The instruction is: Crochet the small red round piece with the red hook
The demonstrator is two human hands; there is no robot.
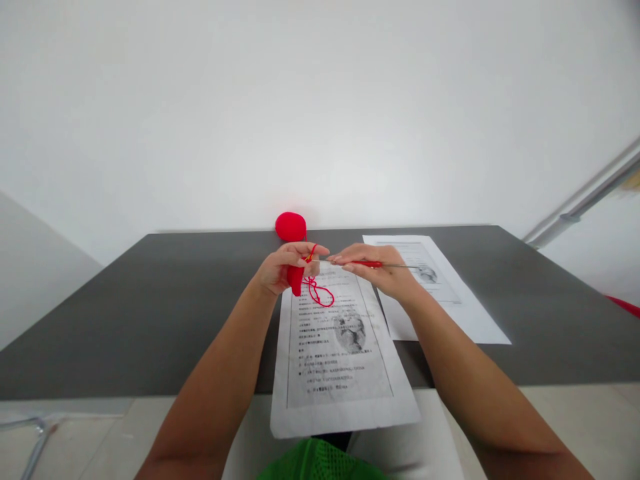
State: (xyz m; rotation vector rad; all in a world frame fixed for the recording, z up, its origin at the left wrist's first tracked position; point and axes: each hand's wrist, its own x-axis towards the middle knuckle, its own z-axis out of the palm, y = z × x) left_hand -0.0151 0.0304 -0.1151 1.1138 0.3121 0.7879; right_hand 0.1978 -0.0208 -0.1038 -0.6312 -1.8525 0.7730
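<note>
My left hand (281, 268) is closed on a small red crocheted piece (295, 280), held above the dark table. My right hand (380, 270) pinches a crochet hook (373, 265) with a red grip; its metal tip points left at the red piece, and its metal shaft sticks out to the right. A red yarn strand (320, 293) loops down from the piece onto a printed sheet. A red ball of yarn (291, 227) sits at the table's far edge, just behind my left hand.
The dark grey table (150, 300) stands against a white wall. A printed instruction sheet (340, 360) hangs over the near edge, and a second sheet (450, 300) lies to the right. A green mesh item (320, 463) rests in my lap.
</note>
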